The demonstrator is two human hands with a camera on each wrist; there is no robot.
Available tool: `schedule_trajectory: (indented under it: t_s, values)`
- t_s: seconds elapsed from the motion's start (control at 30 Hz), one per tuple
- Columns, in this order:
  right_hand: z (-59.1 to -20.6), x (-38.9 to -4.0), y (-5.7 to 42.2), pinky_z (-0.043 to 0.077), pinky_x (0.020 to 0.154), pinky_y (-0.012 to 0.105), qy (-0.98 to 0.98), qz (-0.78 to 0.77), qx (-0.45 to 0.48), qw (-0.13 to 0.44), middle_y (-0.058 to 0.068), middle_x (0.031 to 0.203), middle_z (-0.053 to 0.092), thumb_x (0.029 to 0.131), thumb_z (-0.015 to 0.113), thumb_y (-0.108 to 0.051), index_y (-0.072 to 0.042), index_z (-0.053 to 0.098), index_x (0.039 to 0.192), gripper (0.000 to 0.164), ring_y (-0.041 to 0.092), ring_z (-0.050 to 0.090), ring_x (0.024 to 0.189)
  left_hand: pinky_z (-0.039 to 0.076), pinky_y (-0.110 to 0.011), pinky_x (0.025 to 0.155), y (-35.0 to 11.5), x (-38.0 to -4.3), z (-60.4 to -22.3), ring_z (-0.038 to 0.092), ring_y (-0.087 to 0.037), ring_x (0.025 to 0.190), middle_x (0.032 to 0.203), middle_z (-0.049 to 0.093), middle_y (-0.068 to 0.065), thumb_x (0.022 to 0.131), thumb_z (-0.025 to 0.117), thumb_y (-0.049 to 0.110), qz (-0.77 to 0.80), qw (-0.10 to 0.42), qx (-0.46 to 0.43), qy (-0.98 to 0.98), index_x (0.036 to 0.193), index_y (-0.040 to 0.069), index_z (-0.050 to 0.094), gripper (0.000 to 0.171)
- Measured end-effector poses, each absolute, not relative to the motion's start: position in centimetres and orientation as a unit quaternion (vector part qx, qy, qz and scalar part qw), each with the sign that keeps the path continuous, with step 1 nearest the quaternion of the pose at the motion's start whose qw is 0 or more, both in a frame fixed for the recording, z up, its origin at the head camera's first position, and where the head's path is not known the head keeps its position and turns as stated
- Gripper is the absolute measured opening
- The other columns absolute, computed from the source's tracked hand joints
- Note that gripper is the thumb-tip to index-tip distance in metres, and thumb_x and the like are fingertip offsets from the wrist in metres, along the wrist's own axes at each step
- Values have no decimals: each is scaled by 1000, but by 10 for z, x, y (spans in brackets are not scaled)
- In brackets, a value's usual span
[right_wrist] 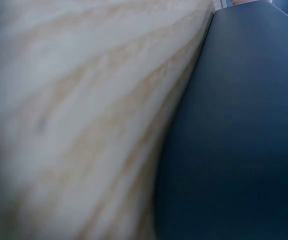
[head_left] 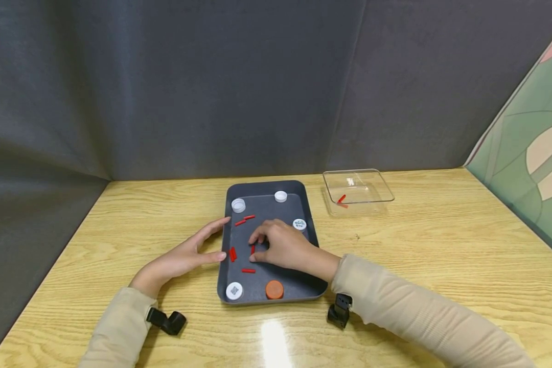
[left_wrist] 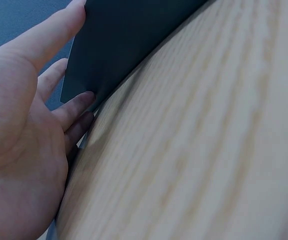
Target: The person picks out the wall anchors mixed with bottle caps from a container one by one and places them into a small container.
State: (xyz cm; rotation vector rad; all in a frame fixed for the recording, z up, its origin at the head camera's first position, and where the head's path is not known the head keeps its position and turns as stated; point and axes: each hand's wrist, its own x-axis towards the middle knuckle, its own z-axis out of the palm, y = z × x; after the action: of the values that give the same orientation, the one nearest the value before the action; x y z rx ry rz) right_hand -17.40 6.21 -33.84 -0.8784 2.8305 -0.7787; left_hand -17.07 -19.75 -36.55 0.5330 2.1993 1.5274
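Observation:
A dark grey tray [head_left: 285, 283] lies on the table, with several short red sticks [head_left: 248, 271] scattered in its left half. My right hand [head_left: 282, 245] reaches over the tray from the right. Between its curled forefinger and thumb it pinches one red stick [head_left: 253, 249] by the ends, low over the tray floor. At the tray's left side my left hand [head_left: 184, 255] rests with thumb and fingers spread. In the left wrist view, its fingertips are right at the outside of the tray wall [left_wrist: 118, 45]. The right wrist view catches only the tray's side wall [right_wrist: 234, 120] and wood grain.
White caps [head_left: 238, 205] sit near the tray's edges, and an orange cap [head_left: 274, 290] is at its front. Behind to the right stands a clear plastic box [head_left: 372, 191] with a red stick [head_left: 342, 199] in it. A dark partition [head_left: 239, 92] rises behind the table.

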Motion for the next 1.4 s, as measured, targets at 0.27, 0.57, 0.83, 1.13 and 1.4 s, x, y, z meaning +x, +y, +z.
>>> schedule_trajectory:
  t_s: [0.27, 0.57, 0.83, 1.13, 1.4]
  values:
    - [-340, -175, 61, 46, 74, 32, 927, -247, -282, 35, -7, 87, 57, 77, 87, -31, -21, 75, 99, 27, 13, 52, 86, 7, -63, 116, -197, -170, -365, 9, -31, 149, 163, 15, -6, 95, 69, 26, 543, 203, 194, 792, 158, 27, 24, 77]
    - [-340, -175, 61, 45, 73, 31, 930, -239, -277, 35, -6, 86, 56, 77, 87, -34, -22, 75, 95, 25, 13, 50, 84, 7, -63, 115, -196, -170, -365, 9, -32, 149, 163, 15, -7, 95, 69, 25, 546, 198, 198, 790, 158, 25, 24, 77]
    - [-339, -175, 60, 45, 73, 31, 930, -237, -280, 35, -6, 86, 57, 79, 85, -34, -22, 75, 94, 22, 13, 51, 84, 7, -63, 115, -197, -170, -365, 9, -32, 149, 163, 15, -7, 95, 69, 25, 545, 201, 194, 790, 158, 25, 24, 77]
    - [-335, -175, 63, 47, 73, 29, 923, -256, -283, 49, -6, 87, 59, 80, 85, -30, -20, 74, 97, 22, 10, 54, 83, 6, -63, 116, -197, -170, -364, 8, -31, 149, 163, 15, -7, 95, 69, 26, 543, 203, 193, 792, 158, 26, 24, 78]
    - [-329, -173, 69, 48, 71, 27, 910, -299, -282, 53, -4, 88, 63, 81, 84, -26, -17, 73, 99, 23, 13, 59, 82, 6, -62, 116, -197, -170, -364, 9, -31, 149, 163, 16, -7, 95, 69, 26, 542, 200, 193, 793, 158, 26, 24, 77]
